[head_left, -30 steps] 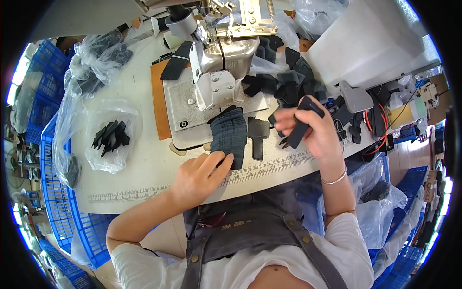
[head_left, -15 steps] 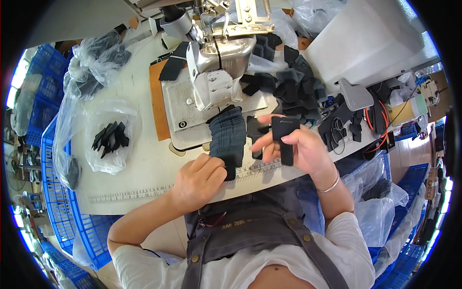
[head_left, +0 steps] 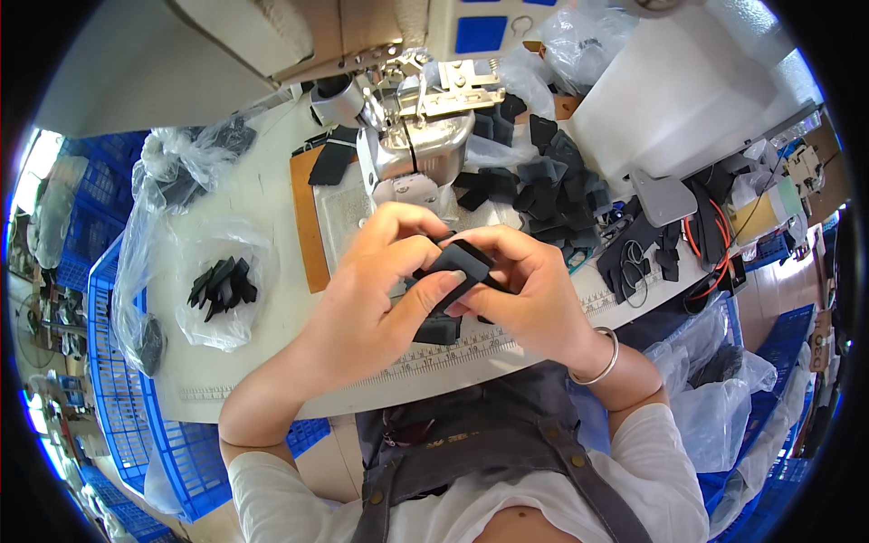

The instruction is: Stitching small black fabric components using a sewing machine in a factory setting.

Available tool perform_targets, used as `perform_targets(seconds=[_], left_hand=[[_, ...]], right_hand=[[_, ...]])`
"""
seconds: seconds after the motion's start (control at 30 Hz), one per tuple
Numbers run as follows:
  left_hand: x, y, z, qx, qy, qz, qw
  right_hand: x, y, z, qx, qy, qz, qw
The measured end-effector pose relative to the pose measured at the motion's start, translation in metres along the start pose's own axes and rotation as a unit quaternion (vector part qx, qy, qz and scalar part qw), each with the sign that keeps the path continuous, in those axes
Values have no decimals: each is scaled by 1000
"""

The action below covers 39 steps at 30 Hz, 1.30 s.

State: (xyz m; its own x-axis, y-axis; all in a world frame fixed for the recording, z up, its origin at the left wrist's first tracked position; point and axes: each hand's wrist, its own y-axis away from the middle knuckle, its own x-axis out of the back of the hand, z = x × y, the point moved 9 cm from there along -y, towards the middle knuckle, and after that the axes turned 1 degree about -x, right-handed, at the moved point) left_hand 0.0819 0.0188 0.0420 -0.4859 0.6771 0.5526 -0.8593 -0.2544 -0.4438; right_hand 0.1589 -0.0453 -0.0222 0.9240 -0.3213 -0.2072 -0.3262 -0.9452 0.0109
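Note:
Both my hands meet above the table, in front of the sewing machine (head_left: pixel 425 149). My left hand (head_left: pixel 376 294) pinches a small dark fabric piece (head_left: pixel 466 262) from its left side, thumb on top. On the other side, my right hand (head_left: pixel 534 294) grips the same dark material with thumb and fingers. Whether it is one folded piece or two together, I cannot tell. Beneath the hands lies a stack of dark pieces (head_left: pixel 438 329), mostly hidden by them. A heap of loose dark pieces (head_left: pixel 566 185) lies right of the machine.
A plastic bag with dark pieces (head_left: pixel 222 339) lies at left, near a blue crate (head_left: pixel 113 362). The table edge carries a printed ruler (head_left: pixel 471 345). Cords and a grey plate (head_left: pixel 663 197) sit at right. Plastic bags (head_left: pixel 715 407) fill the lower right.
My left hand has left the fanned stack and risen to the right. The right hand has moved left with its dark piece, and both hands now hold dark material together.

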Motion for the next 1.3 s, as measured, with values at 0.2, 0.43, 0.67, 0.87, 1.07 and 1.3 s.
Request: perform_targets(seconds=[0.2, 0.43, 0.67, 0.87, 1.07, 1.3], left_hand=[[8, -3, -23, 96, 191, 31, 976], [1, -2, -33, 158, 366, 14, 917], [-3, 1, -27, 163, 430, -17, 888], [-3, 3, -27, 175, 425, 2, 888], [-1, 2, -25, 149, 406, 8, 902], [1, 2, -21, 132, 365, 5, 922]], right_hand=[[3, 5, -19, 15, -43, 52, 998], [2, 3, -36, 71, 162, -37, 984], [-4, 6, -29, 41, 82, -64, 994], [-5, 7, -31, 56, 76, -67, 993], [-5, 7, -31, 62, 87, -71, 992], [-7, 2, -36, 74, 75, -73, 992]])
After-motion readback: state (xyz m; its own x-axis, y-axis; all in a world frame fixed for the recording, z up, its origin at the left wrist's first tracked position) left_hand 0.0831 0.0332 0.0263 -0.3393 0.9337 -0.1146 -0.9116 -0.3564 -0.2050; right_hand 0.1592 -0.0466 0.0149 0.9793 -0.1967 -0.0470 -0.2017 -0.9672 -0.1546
